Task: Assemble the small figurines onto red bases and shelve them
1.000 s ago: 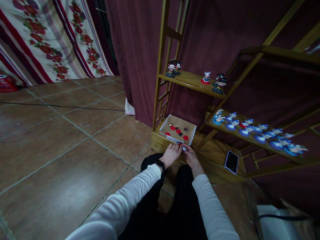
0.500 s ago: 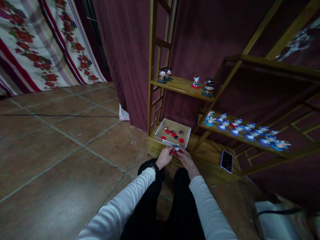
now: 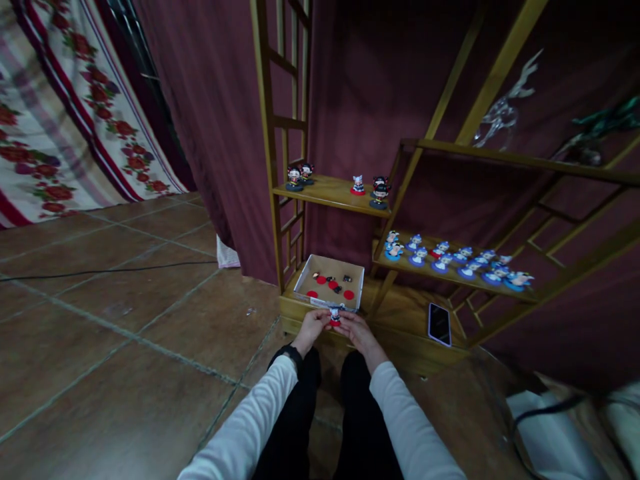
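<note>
Between my hands, just in front of the box, is a small figurine [image 3: 335, 316] with a pale top and a red base. My left hand [image 3: 314, 327] grips it from the left, fingers closed. From the other side my right hand [image 3: 358, 329] pinches it too. The figurine stands about upright. Right behind it, the shallow cardboard box [image 3: 303, 283] holds several red discs [image 3: 349, 295] and small dark figurine parts [image 3: 347, 278]. A similar white figurine on a red base [image 3: 357, 185] stands on the upper left shelf.
Dark figurines [image 3: 294, 179] stand at both ends of the upper shelf [image 3: 330, 193]. Several blue and white figurines [image 3: 442, 262] line the right shelf. A phone [image 3: 439, 325] lies on the lowest board. A glass ornament [image 3: 503, 117] is higher up. A cable [image 3: 110, 271] crosses the tiled floor.
The camera view has turned toward the right. The figurine, still in both hands, now shows more upright and in plainer view. The box contents look the same.
</note>
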`<state>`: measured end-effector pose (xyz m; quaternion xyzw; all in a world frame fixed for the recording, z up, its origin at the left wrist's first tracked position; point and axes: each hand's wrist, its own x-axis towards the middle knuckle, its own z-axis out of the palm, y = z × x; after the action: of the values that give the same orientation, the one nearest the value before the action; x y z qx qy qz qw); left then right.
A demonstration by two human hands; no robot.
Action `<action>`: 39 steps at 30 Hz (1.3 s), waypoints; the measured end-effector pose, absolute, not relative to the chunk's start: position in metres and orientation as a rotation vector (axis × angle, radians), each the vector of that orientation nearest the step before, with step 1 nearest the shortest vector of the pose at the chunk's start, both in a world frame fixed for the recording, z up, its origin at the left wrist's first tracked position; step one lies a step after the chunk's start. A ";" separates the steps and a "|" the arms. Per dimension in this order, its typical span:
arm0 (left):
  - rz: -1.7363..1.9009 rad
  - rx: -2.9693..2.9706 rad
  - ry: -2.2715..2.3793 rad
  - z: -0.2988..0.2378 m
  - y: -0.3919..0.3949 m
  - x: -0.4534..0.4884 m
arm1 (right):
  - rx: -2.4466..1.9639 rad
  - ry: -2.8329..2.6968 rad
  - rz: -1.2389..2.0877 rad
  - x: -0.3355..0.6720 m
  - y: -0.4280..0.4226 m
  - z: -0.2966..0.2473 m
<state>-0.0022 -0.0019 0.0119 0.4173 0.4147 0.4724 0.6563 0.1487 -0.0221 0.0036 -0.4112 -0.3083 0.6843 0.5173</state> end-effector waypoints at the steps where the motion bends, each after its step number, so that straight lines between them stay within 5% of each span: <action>1: 1.063 0.938 0.941 0.012 -0.002 -0.003 | -0.982 -0.749 1.646 0.149 -0.023 0.005; 39: 1.029 0.969 0.980 0.018 -0.002 -0.013 | -1.069 -0.839 1.546 0.135 -0.019 0.004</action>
<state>-0.0127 -0.0020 0.0182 0.4270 0.4318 0.4532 0.6526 0.1346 -0.0191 0.0042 -0.4450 -0.3491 0.6435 0.5157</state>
